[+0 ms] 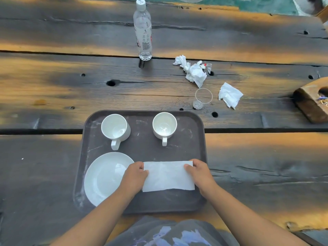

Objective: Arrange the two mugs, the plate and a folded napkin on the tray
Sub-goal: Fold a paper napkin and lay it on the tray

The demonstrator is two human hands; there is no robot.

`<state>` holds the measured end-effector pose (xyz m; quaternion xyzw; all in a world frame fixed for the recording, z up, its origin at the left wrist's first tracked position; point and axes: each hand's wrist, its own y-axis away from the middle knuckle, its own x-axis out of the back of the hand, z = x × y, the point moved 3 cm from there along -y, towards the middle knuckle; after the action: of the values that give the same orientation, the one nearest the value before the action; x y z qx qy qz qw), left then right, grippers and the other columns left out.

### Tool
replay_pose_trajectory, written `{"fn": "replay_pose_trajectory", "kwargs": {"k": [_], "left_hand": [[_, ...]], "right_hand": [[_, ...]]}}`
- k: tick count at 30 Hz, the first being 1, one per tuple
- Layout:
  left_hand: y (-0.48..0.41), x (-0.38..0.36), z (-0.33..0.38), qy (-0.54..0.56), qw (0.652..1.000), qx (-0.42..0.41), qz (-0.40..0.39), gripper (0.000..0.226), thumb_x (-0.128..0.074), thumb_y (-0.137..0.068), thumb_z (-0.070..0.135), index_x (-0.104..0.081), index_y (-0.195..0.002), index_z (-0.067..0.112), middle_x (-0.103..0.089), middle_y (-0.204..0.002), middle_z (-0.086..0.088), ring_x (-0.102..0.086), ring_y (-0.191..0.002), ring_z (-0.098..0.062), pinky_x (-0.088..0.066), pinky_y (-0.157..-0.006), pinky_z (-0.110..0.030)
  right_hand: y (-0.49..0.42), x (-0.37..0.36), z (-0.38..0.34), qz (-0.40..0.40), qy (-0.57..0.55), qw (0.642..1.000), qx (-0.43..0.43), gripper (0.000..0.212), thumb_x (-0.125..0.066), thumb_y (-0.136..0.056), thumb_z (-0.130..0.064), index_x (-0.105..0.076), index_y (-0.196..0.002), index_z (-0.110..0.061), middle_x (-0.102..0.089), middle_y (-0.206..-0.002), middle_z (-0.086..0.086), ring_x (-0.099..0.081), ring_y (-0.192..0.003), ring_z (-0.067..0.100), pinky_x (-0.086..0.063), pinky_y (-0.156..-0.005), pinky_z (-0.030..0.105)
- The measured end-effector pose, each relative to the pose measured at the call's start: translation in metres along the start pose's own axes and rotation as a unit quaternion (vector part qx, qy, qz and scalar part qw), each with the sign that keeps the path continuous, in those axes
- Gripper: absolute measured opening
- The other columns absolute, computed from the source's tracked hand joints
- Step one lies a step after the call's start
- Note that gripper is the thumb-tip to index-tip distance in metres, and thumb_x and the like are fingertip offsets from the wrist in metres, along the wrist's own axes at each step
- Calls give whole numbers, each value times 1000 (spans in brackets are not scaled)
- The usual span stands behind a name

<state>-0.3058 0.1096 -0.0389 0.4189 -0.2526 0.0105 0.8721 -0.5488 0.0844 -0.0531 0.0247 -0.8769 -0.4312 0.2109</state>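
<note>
A dark brown tray (143,205) lies on the wooden table in front of me. Two white mugs stand upright at its far side, the left mug (115,129) and the right mug (164,126), both handles pointing toward me. A white plate (103,178) sits at the near left of the tray. A white folded napkin (167,175) lies flat on the tray to the right of the plate. My left hand (135,176) pinches the napkin's left edge and partly covers the plate's right rim. My right hand (199,173) pinches the napkin's right edge.
A clear plastic water bottle (142,31) stands at the back centre. Crumpled tissues (193,71) and another tissue (229,95) lie to the right, beside a tipped clear plastic cup (202,98). A wooden block (312,102) sits at the right edge.
</note>
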Motion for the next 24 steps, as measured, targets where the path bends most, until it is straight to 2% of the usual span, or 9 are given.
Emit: {"fn": "replay_pose_trajectory", "kwargs": {"k": [5,10,13,16,19,24], "left_hand": [[-1,1,-1,-16,1000,1,8,29,-58,-86,11,-36,-69,16,-37,-65,-3,-32,-61,-21,-28,-58,-32],[1,1,-1,-37,999,-7,10,26,-58,-88,12,-39,-71,15,-41,-66,-3,-35,-61,-21,-29,-57,-31],[3,1,-1,-42,999,-15,13,28,-59,-89,11,-38,-71,15,-39,-64,-2,-33,-60,-20,-28,-57,-32],[4,1,-2,-43,999,-14,9,21,-58,-90,11,-44,-75,11,-45,-67,-5,-38,-61,-21,-32,-57,-32],[5,3,-2,-31,999,-14,4,14,-58,-91,13,-56,-89,0,-55,-72,-8,-48,-64,-22,-40,-62,-32],[9,4,-3,-13,1000,-17,-8,11,-55,-89,10,-55,-92,-1,-53,-69,-8,-49,-65,-24,-44,-63,-34]], "right_hand": [[-2,-1,-2,-8,3,1000,-7,13,-57,-101,-21,-67,-99,-13,-72,-104,10,-69,-98,30,-60,-90,49],[-2,0,-3,-20,19,1000,-7,16,-56,-102,-21,-65,-108,-9,-70,-111,13,-67,-104,32,-59,-93,48],[-2,1,-6,-18,24,1000,-2,16,-56,-102,-20,-65,-107,-8,-70,-111,14,-67,-104,33,-59,-92,47],[0,3,-7,-22,24,999,3,15,-56,-102,-19,-65,-106,-8,-70,-110,13,-68,-103,32,-59,-92,48],[2,5,-6,-32,30,999,4,16,-57,-102,-21,-65,-108,-10,-71,-110,11,-68,-103,30,-59,-93,47],[5,7,-6,-45,51,998,16,12,-58,-101,-24,-65,-105,-14,-71,-110,7,-69,-102,27,-60,-91,46]]}}
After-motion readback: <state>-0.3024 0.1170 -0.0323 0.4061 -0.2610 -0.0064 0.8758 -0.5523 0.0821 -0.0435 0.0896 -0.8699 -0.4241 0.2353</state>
